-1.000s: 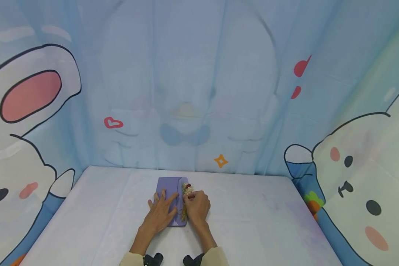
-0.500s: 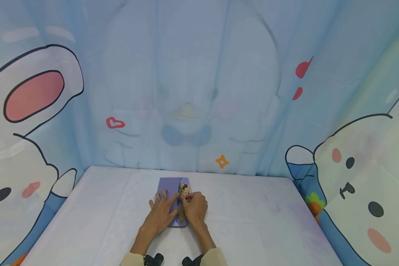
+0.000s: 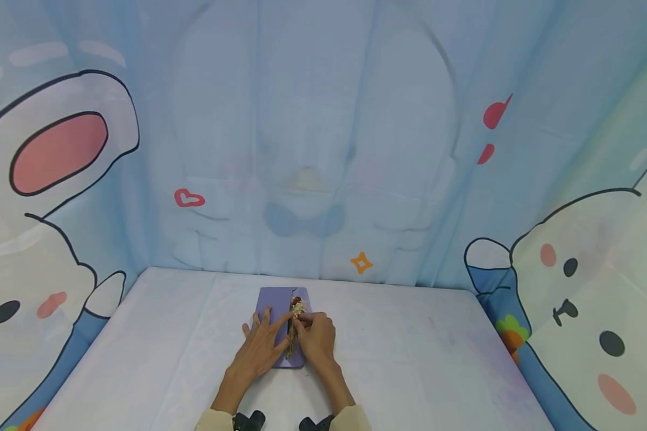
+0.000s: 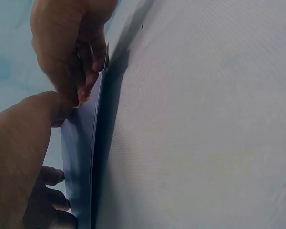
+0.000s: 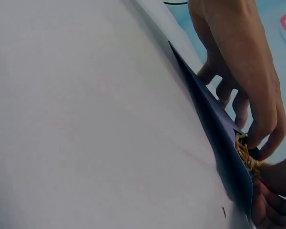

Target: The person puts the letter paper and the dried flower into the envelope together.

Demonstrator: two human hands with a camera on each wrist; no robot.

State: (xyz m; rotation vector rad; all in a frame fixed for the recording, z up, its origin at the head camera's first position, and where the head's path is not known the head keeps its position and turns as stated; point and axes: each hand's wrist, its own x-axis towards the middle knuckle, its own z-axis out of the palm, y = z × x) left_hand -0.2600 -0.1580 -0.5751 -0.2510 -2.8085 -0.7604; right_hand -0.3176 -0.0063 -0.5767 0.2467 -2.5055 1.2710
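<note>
A flat purple envelope or folded card (image 3: 272, 297) lies on the white table; which of the two I cannot tell. On its right part rests a small bunch of dried flowers (image 3: 297, 307), pale and dark red heads upward, thin stems toward me. My left hand (image 3: 259, 347) spreads its fingers over the purple piece, index finger and thumb reaching to the bunch. With thumb and forefinger my right hand (image 3: 317, 340) pinches the bunch below its heads. The right wrist view shows yellowish stems (image 5: 246, 155) between both hands, above the purple piece's edge (image 5: 205, 114).
White cloth (image 3: 410, 353) covers the table around the purple piece. Behind it hangs a blue curtain (image 3: 313, 120) with printed cartoon animals. A small dark fleck (image 5: 224, 212) lies on the cloth near the purple piece's edge.
The right hand has shifted the dried flower bunch slightly left, from the purple piece's right edge inward beside the left fingers. My left hand has stayed nearly still.
</note>
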